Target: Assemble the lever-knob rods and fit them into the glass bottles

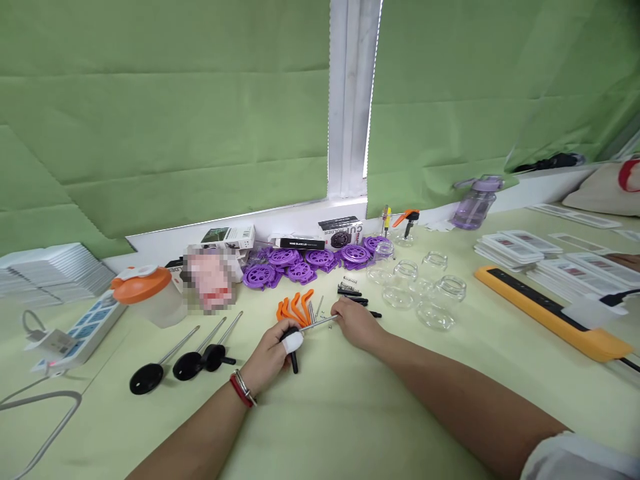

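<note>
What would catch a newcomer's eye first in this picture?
Probably the bright purple slotted parts piled along the back of the pale table, with curved orange pieces in front of them. Next, at the centre, the left hand grips a black part with a thin metal rod, whose far end meets the right hand's fingers.

Assembly workshop, seemingly: worktable [320, 427] with batches of purple discs [321, 258], orange handles [305, 307], glass jars [440, 305].

The crank rod [318, 323] is before the levers [301, 312]; lids [303, 272] lie behind; jars [403, 287] right; cup [159, 304] left.
</note>
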Demonstrator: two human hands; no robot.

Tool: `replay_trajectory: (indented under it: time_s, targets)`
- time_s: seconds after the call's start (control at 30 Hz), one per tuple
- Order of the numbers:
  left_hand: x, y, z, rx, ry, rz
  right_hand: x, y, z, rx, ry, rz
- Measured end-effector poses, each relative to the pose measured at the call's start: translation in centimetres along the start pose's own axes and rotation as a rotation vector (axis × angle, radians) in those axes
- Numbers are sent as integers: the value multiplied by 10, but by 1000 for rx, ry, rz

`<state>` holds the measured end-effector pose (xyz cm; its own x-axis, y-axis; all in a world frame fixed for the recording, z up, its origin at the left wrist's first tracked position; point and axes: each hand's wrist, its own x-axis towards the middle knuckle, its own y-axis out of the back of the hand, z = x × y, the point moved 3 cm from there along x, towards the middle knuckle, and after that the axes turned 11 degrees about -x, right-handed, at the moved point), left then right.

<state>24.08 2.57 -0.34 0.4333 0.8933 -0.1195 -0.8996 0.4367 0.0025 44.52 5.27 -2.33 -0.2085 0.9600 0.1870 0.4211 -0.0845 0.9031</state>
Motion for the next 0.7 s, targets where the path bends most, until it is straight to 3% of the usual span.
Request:
replay_trajectory:
  time_s: [0.1, 0.33, 0.5, 0.7]
  targets:
    - [-1, 1, 1, -25, 22, 13, -2, 4, 4, 174, -14, 9]
    - [-1, 2, 0, -32, 33, 35, -6, 1, 14, 845, -136, -119]
    - [0, 2, 0, -36, 42, 28, -6, 0, 12, 955, -159, -127]
    - [1, 4, 1, -18, 44, 15, -8, 3, 10, 933, -174, -113]
